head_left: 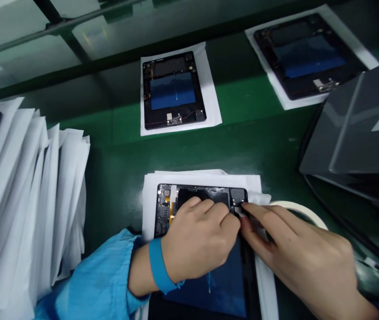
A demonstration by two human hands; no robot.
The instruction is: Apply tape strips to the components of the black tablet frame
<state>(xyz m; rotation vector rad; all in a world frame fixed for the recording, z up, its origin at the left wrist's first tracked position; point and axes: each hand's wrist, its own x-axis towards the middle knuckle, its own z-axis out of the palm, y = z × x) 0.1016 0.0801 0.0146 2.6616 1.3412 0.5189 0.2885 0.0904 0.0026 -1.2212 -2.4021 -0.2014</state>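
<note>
An opened tablet [251, 266] lies on white sheets [149, 191] at the bottom centre, its inner parts facing up. My left hand [203, 233], with a blue band on the wrist, rests over its upper half with the fingers curled in; their tips are hidden. At the tablet's upper right corner, beside a square black part [238, 195], the thumb and forefinger of my right hand [296, 249] come close together. Whatever sits between those fingertips is too small to make out.
Two more opened tablets [172, 91] [309, 55] lie on white sheets farther back. Upright white sleeves [19, 191] stand at the left. A roll of tape [301, 209] is by my right hand. A dark grey device [359, 129] and a cable occupy the right side.
</note>
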